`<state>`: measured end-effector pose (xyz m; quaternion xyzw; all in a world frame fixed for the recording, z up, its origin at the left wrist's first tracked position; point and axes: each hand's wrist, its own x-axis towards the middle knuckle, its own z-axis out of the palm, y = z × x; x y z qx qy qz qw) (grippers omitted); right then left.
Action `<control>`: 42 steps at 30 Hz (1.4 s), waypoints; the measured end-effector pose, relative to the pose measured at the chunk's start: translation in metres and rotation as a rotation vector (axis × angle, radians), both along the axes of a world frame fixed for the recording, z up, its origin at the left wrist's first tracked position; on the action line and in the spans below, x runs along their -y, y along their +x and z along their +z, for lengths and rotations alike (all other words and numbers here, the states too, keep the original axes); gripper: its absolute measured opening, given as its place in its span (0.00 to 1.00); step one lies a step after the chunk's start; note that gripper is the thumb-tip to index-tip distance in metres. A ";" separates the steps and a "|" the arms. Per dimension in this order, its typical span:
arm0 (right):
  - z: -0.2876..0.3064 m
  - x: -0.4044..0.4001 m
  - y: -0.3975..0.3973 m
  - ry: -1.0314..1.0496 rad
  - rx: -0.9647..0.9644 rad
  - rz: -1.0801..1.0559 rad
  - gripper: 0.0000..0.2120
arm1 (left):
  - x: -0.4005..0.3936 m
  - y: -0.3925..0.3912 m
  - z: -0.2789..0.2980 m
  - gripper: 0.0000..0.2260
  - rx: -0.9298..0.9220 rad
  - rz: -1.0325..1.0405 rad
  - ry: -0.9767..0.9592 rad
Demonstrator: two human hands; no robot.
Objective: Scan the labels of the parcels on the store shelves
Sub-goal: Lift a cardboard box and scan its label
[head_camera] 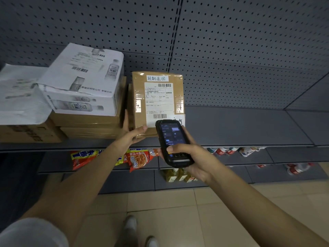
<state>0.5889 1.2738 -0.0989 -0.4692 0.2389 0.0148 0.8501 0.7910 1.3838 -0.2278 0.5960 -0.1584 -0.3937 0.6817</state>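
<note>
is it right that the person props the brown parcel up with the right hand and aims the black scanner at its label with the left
Not quite: the hands are swapped. The head view shows the left hand propping the brown parcel upright on the shelf, while the right hand holds the black scanner, aimed at the parcel's label.

Both forearms are left bare, no watch or rings seen. A short light grey sleeve (33, 232) is worn on the left arm (upper part only). Pale shoes (130, 227) are worn, blurred near the bottom edge.
</note>
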 end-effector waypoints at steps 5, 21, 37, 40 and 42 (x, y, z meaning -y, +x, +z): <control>0.005 -0.001 -0.002 0.043 0.024 -0.002 0.35 | 0.000 -0.002 0.002 0.65 -0.001 0.004 0.004; 0.008 0.002 -0.010 0.041 0.024 0.005 0.35 | 0.002 -0.003 0.002 0.65 0.001 0.005 -0.001; 0.013 0.016 0.017 -0.139 0.109 -0.073 0.35 | 0.034 0.015 0.026 0.59 -0.017 -0.052 -0.033; 0.013 0.029 0.026 -0.278 0.110 -0.127 0.38 | 0.052 0.024 0.040 0.57 -0.007 -0.105 -0.039; 0.013 0.041 0.030 -0.325 0.101 -0.190 0.40 | 0.065 0.029 0.048 0.57 -0.006 -0.140 -0.031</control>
